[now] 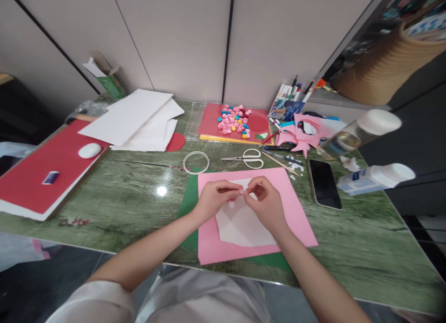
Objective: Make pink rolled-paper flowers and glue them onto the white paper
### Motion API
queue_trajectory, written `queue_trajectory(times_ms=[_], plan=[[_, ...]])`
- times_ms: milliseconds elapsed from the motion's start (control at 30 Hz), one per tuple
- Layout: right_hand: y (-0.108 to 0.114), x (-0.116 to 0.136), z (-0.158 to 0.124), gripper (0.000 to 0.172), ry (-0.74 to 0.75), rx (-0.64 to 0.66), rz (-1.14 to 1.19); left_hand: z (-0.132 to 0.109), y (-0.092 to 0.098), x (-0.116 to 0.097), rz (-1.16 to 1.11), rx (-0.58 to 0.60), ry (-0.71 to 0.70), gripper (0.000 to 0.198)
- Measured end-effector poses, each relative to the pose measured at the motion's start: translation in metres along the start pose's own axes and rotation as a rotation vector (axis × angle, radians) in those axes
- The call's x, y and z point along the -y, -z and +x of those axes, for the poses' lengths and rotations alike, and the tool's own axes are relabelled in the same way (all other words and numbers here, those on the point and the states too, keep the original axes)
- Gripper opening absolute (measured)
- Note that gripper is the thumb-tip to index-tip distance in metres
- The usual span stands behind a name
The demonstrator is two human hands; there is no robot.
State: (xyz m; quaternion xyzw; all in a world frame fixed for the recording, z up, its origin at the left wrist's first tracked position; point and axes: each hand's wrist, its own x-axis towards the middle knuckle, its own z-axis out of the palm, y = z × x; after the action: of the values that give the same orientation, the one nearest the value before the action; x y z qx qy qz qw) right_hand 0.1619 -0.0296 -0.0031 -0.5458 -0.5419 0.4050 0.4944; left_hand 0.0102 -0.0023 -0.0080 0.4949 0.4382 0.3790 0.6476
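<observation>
My left hand (218, 200) is closed in a pinch on a small pink piece (241, 191), perhaps paper. The fingertips of my right hand (268, 202) meet it from the other side, pinched together. Both hands are just above a white sheet (244, 228), which lies on larger pink sheets (296, 221). Another bit of pink shows under the left fingertips, partly hidden. Below the pink sheets, green paper (190, 207) sticks out at the left and front.
Behind the hands lie scissors (240, 159), a tape roll (196, 163) and a red sheet (209, 121) with several small coloured pieces (233, 121). A phone (324, 184) and two bottles (376, 178) stand right. White sheets (135, 119) and a red board (28, 179) are left.
</observation>
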Motion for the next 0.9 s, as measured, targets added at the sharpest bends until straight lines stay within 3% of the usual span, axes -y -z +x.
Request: queue_trajectory(times_ms=[367, 567, 700, 800, 900], plan=[[0.001, 0.0, 0.0, 0.016, -0.008, -0.012, -0.027, -0.005, -0.001, 0.003, 0.088, -0.009, -0.122, 0.018], [0.004, 0.003, 0.001, 0.022, -0.029, 0.018, -0.06, -0.005, 0.0, 0.0, 0.084, -0.025, -0.083, 0.019], [0.005, 0.003, 0.003, 0.026, -0.049, 0.033, -0.071, -0.003, 0.001, 0.001, -0.012, 0.002, 0.014, 0.022], [0.011, 0.003, 0.007, 0.023, -0.051, 0.082, -0.094, 0.004, 0.008, 0.001, -0.128, 0.025, 0.038, 0.023], [0.023, 0.002, 0.012, 0.02, -0.033, 0.159, -0.225, 0.016, 0.028, -0.005, -0.251, -0.104, -0.011, 0.028]])
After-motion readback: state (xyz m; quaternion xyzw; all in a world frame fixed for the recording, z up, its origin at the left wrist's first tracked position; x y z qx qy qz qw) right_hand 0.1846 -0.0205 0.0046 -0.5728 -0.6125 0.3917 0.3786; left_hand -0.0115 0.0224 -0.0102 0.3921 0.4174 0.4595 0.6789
